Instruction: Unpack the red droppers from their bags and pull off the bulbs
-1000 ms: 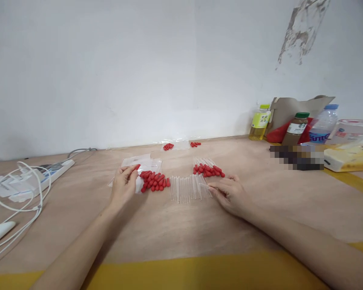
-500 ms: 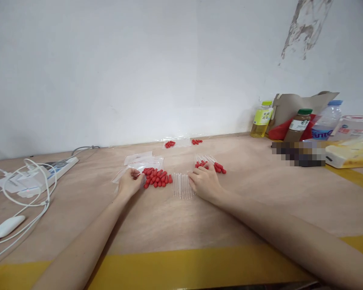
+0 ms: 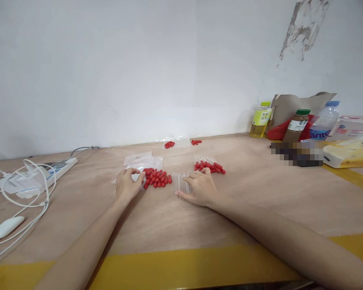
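A pile of small red bulb-shaped pieces (image 3: 157, 178) lies in the middle of the table. At its left edge is my left hand (image 3: 128, 185), fingers curved and thumb apart from them, the thumb tip by the outermost pieces; nothing shows held. Right of the pile is a row of thin clear sticks (image 3: 179, 183) side by side. My right hand (image 3: 202, 188) reaches over this row, thumb stretched along its near end and fingers at its upper part, covering its right side. Just beyond that hand lies a bundle of pale sticks with red ends (image 3: 211, 165).
Clear plastic bags (image 3: 142, 161) lie behind the left hand. Farther back, near the wall, is a bag with red pieces (image 3: 170, 144). White cables and a power strip (image 3: 60, 169) occupy the left. Bottles (image 3: 260, 121) and a yellow-white packet (image 3: 347, 155) stand right.
My right hand has opened, its thumb moving left across the near end of the clear sticks. The left thumb and fingers have parted slightly beside the red pile.
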Demonstrator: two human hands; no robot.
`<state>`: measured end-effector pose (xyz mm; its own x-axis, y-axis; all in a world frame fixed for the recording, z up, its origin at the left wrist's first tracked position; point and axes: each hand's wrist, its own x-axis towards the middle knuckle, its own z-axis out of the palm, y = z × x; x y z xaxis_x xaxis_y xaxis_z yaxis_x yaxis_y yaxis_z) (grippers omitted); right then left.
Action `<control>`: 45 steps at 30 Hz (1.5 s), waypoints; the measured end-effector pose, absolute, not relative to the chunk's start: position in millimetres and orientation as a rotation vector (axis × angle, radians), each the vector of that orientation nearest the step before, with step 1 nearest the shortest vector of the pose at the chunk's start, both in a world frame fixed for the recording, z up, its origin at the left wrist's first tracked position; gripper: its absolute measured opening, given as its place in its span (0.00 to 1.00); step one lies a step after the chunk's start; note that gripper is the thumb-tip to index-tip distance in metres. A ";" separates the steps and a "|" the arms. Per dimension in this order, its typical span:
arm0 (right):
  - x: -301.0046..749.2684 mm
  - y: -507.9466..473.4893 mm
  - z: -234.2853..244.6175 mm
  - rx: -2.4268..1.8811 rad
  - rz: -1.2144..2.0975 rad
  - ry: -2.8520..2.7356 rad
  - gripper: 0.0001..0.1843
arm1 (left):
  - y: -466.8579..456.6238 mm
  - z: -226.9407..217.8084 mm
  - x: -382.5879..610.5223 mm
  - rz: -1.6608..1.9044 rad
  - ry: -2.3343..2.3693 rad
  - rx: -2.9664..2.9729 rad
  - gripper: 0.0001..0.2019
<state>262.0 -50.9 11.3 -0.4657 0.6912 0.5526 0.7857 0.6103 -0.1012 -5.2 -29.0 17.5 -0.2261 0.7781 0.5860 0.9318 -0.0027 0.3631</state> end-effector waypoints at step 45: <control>310.4 50.0 50.8 -2.145 0.269 -1.819 0.11 | -58.5 0.3 78.3 -0.921 -1.317 -2.397 0.09</control>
